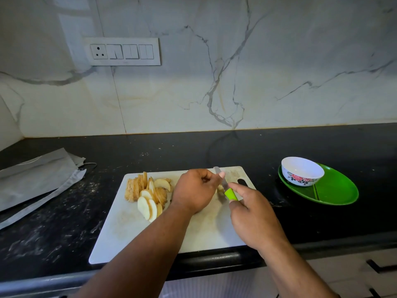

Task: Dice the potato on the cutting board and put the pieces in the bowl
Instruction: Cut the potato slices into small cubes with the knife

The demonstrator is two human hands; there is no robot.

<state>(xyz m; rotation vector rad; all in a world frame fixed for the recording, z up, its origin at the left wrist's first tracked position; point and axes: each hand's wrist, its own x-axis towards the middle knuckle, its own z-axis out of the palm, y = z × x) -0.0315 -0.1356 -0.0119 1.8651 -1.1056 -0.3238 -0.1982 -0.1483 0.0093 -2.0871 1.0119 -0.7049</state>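
Right hand (251, 214) grips the green-handled knife (227, 188); left hand (195, 190) curls over 1 pale potato piece (220, 188) on the white plastic cutting board (120, 229) (likely firm, wet, slippery: pin its top).

White cutting board (120, 233), green-handled knife (231, 194), floral white bowl (301, 171), green plate (339, 190), black counter (214, 151)

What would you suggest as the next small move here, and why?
Probably press the knife down through the potato piece that the left hand steadies. The right hand already grips the green handle with the blade over that piece, a pile of slices waits on the cutting board, and the bowl looks empty.
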